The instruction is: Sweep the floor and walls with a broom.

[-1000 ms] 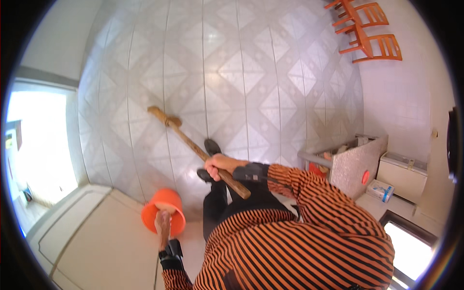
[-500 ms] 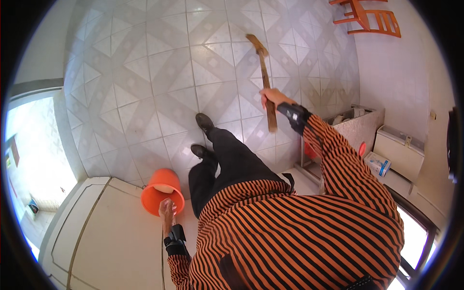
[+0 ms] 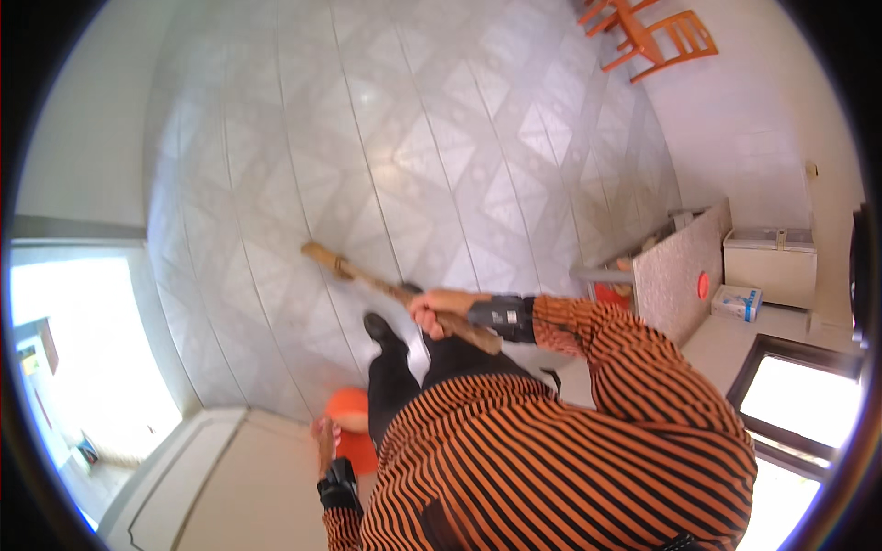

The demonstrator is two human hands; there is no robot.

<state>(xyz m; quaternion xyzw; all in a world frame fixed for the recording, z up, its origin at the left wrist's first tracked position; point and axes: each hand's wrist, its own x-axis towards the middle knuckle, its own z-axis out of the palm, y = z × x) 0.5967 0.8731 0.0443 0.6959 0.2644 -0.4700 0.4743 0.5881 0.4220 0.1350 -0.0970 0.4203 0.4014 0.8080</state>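
My right hand (image 3: 441, 310) is closed around the handle of a wooden-handled tool (image 3: 377, 283). The tool slants across in front of my legs. A short light-brown head (image 3: 323, 259) at its far left end is the only clue to its kind, and it is too blurred to name. The butt of the handle sticks out behind my fist, near my waist. Low on the left, my left hand (image 3: 324, 432) is over the left side of an orange bucket (image 3: 356, 450). Motion blur hides how its fingers lie. Something beige (image 3: 351, 421) shows inside the bucket, partly hidden by my body.
Patterned tiles cover the floor (image 3: 395, 165). A pale cabinet top (image 3: 220, 468) lies beside the bucket, below a bright doorway (image 3: 87, 358). On the right stand a speckled panel (image 3: 680, 275), a white chest (image 3: 770, 262) and a small box (image 3: 736, 303). Orange chairs (image 3: 657, 41) are at the far right.
My right hand has swung the tool leftward and closer to my body; its head now points left rather than away. The view has turned, and the bucket sits lower, partly behind my body.
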